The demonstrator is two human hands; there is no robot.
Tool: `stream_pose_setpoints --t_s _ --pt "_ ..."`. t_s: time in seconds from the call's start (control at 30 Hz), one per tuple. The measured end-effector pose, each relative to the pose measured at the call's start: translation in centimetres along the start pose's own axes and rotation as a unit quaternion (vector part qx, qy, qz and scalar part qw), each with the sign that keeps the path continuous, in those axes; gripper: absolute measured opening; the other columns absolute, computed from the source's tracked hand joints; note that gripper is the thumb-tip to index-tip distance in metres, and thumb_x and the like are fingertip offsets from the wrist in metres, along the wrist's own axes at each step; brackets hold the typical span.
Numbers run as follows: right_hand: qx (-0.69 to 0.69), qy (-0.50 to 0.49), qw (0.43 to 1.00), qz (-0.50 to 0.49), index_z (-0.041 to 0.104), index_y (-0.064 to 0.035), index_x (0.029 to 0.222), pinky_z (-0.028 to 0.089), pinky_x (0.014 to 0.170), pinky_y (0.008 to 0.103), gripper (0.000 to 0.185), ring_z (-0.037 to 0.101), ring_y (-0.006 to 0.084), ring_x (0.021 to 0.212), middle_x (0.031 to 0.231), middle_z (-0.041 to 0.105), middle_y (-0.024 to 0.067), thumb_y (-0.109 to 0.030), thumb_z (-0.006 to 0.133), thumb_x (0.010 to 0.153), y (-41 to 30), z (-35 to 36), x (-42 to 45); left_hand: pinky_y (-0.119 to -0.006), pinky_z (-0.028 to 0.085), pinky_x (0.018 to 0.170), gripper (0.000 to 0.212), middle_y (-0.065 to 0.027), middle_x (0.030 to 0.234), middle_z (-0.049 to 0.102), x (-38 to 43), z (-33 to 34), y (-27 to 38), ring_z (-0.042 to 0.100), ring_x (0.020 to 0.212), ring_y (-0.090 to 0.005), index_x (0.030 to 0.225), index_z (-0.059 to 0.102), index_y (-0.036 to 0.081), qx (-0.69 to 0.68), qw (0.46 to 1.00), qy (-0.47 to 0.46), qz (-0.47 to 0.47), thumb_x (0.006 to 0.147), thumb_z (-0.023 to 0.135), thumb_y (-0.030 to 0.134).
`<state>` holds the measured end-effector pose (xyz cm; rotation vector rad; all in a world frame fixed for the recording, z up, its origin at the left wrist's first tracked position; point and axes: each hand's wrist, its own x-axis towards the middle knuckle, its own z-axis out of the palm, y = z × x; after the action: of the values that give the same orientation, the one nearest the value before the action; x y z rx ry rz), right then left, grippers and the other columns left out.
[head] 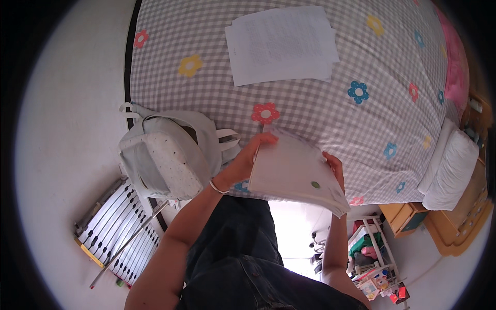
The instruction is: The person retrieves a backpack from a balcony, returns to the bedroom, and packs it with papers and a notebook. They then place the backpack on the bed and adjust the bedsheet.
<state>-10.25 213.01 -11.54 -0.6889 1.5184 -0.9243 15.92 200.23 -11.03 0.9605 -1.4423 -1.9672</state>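
Note:
Between my two hands is a thick stack of white paper (290,166), held above the near side of the bed. A small dark green oval mark shows on its top face, and its lower right corner fans out in layers. My left hand (261,151) grips the stack's left edge, with a white band around the wrist. On the opposite edge, my right hand (334,164) has its fingers around the paper; part of that hand is hidden behind the sheets. Farther up the bed lie several loose printed sheets (283,44), overlapping unevenly.
A pale grey-green backpack (170,155) leans at the bed's left edge, its top opening partly gaping. Checked bedding with flowers (310,104) covers the bed. A rolled white pillow (451,170) lies at right, near a wooden cabinet (405,219). A cluttered white rack (374,248) stands below it.

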Motion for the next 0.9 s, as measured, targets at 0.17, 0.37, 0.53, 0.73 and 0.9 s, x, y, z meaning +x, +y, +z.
stream_pose_setpoints --t_s 0.17,0.37,0.53,0.73,0.9 --pt "0.088 -0.004 0.996 0.006 0.048 -0.0047 0.126 0.039 0.100 0.0340 0.051 0.049 0.0204 0.116 0.126 0.051 0.0107 -0.015 0.069 0.081 0.8 -0.8 1.9 -0.032 0.040 0.095 0.033 -0.0079 0.109 0.058 2.0 -0.4 -1.3 0.047 0.116 -0.0201 0.102 0.057 0.010 0.184 0.979 -0.027 0.089 0.073 0.073 0.012" --pt "-0.031 -0.001 0.988 0.154 0.054 0.0017 0.118 0.049 0.086 0.0322 0.059 0.059 0.0186 0.097 0.108 0.061 0.0112 -0.011 0.081 0.067 -3.6 -1.3 3.3 -0.031 0.050 0.078 0.046 -0.0077 0.097 0.065 2.4 0.5 0.5 0.062 0.090 -0.0174 0.112 0.059 0.006 0.038 0.989 0.080 -0.115 0.073 0.077 0.023" --pt "-0.081 -0.133 0.956 0.249 0.056 0.0015 0.112 0.049 0.080 0.0352 0.059 0.060 0.0205 0.089 0.103 0.062 0.0126 -0.026 0.081 0.067 -1.1 1.6 8.2 -0.027 0.051 0.064 0.046 -0.0054 0.086 0.066 0.1 -1.7 -7.0 0.062 0.073 -0.0123 0.108 0.061 0.003 -0.023 0.936 0.173 -0.306 0.072 0.077 0.027" --pt "-0.451 0.039 0.891 0.042 0.054 -0.0012 0.112 0.047 0.085 0.0386 0.062 0.060 0.0296 0.100 0.108 0.061 0.0179 -0.047 0.071 0.075 -3.4 1.4 22.3 -0.026 0.049 0.058 0.045 -0.0065 0.080 0.065 -1.2 -1.5 -11.8 0.059 0.064 -0.0121 0.102 0.060 0.000 -0.039 0.910 0.287 -0.298 0.069 0.078 0.026" --pt "-0.384 0.292 0.870 -0.104 0.046 -0.0018 0.125 0.044 0.091 0.0415 0.064 0.055 0.0327 0.108 0.121 0.054 0.0207 -0.035 0.071 0.076 -5.1 -0.3 34.0 -0.028 0.051 0.067 0.053 -0.0106 0.089 0.065 -0.4 -0.9 -10.9 0.063 0.075 -0.0160 0.110 0.055 -0.003 -0.012 0.898 0.306 -0.316 0.070 0.077 0.023"
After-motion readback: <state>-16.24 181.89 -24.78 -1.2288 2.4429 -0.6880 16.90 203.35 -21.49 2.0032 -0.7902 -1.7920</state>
